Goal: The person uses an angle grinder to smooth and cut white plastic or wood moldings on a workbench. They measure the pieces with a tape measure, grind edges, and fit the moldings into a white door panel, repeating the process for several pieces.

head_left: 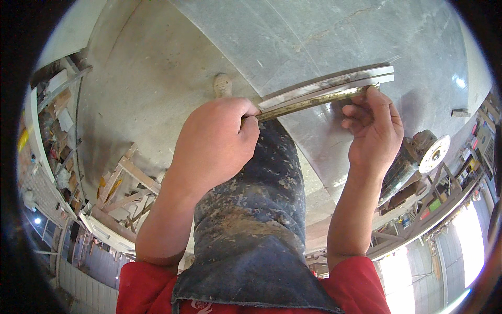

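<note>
Between my two hands stretches a worn, yellowish-brown tape measure (314, 100), its narrow blade speckled with dark marks. My left hand (217, 144) is closed in a fist around its left end, and whatever lies inside the palm is hidden. At the other end my right hand (377, 123) pinches the blade's tip between thumb and forefinger, the other fingers curled below. Just beyond the blade, two pale strips (334, 80) with white ends lie side by side on a large grey slab (387, 31).
An angle grinder (418, 149) with a white disc sits to the right of my right forearm. A small block (460, 113) rests on the slab's right side. Wooden frames (130, 180) and scraps stand at left. My shoe (223, 83) shows on the concrete floor (151, 68).
</note>
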`<state>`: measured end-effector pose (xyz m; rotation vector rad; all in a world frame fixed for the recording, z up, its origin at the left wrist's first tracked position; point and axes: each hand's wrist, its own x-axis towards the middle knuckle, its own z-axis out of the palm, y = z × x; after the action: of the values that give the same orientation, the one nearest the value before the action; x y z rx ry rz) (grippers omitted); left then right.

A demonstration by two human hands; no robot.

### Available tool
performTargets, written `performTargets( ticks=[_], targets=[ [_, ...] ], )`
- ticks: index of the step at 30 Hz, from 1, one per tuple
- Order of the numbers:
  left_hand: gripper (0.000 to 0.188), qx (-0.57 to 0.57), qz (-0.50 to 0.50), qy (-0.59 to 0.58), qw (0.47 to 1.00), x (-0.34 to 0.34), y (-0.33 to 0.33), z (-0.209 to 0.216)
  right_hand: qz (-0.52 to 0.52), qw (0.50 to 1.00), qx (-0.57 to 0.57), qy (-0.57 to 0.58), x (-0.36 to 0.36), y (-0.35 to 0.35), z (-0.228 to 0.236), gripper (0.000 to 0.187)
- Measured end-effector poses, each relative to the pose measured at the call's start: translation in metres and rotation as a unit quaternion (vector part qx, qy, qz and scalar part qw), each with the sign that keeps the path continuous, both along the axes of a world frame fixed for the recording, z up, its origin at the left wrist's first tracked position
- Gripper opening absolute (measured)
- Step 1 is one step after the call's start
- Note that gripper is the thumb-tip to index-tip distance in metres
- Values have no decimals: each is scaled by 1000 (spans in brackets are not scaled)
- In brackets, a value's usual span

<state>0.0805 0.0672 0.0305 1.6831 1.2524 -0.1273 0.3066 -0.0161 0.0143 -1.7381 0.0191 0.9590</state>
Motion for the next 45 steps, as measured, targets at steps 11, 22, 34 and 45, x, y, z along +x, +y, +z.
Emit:
performTargets(
  ticks=[11, 22, 34, 45],
  targets=[
    [19, -15, 5, 13, 1000, 2, -1, -2, -14, 1000, 2, -14, -1, 1, -4, 17],
    [19, -20, 6, 28, 999, 6, 2, 3, -26, 1000, 0, -15, -1, 2, -4, 18],
    [19, -14, 4, 25, 1000, 6, 1, -1, -32, 999, 8, -19, 0, 2, -6, 17],
    [20, -16, 7, 34, 999, 9, 2, 0, -29, 999, 2, -23, 0, 2, -7, 17]
  ],
)
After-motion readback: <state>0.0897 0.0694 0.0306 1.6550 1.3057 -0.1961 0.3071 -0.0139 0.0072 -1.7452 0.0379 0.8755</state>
